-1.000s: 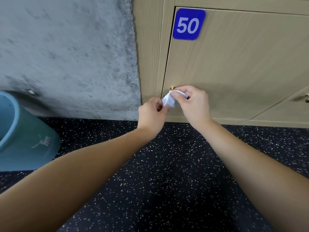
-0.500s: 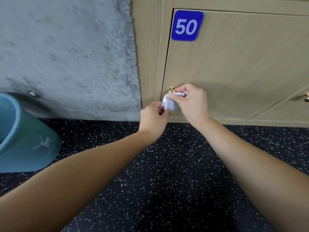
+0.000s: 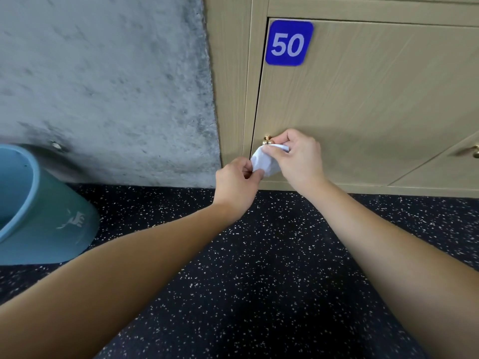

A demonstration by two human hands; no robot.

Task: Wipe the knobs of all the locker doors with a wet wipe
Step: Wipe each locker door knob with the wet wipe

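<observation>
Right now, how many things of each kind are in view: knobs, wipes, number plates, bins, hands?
Knobs: 2, one by the wipe, one at the right edge
Wipes: 1
Number plates: 1
Bins: 1
Hands: 2, left, right
Total: 7

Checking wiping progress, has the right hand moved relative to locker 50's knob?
No, the right hand stays beside the gold knob, pinching the wet wipe.

A crumpled white wet wipe sits bunched just below the small round brass knob at the lower left edge of wood-grain locker door, which stands closed.
</observation>
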